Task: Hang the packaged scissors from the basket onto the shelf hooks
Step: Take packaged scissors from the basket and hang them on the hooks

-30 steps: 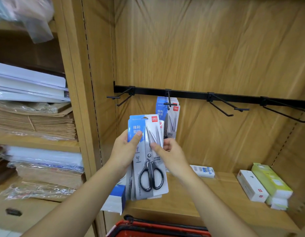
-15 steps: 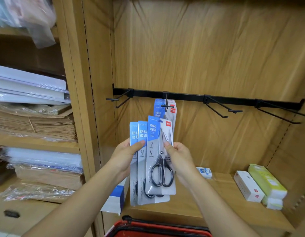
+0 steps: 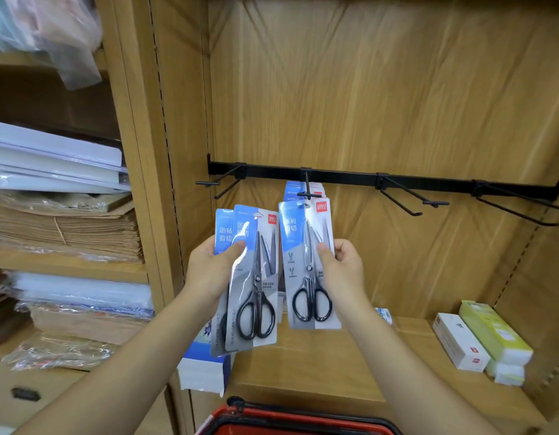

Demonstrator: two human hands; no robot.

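My left hand (image 3: 210, 271) grips a small stack of packaged scissors (image 3: 251, 287), blue-and-white cards with black-handled scissors. My right hand (image 3: 342, 268) pinches a single packaged scissors (image 3: 306, 265) by its right edge, held upright just below the second hook (image 3: 308, 189) of the black hook rail (image 3: 344, 177). Several scissor packs (image 3: 292, 187) hang on that hook behind the held one. The red basket (image 3: 297, 419) shows at the bottom edge, its contents hidden.
Bare hooks stick out at the rail's left (image 3: 220, 183), middle right (image 3: 413, 199) and far right (image 3: 519, 211). White and yellow-green boxes (image 3: 482, 337) lie on the wooden shelf (image 3: 334, 365). Stacks of paper and kraft envelopes (image 3: 64, 227) fill the left bay.
My right hand pulled one pack off the stack and carried it right and upward toward the second hook. My left hand kept the remaining packs.
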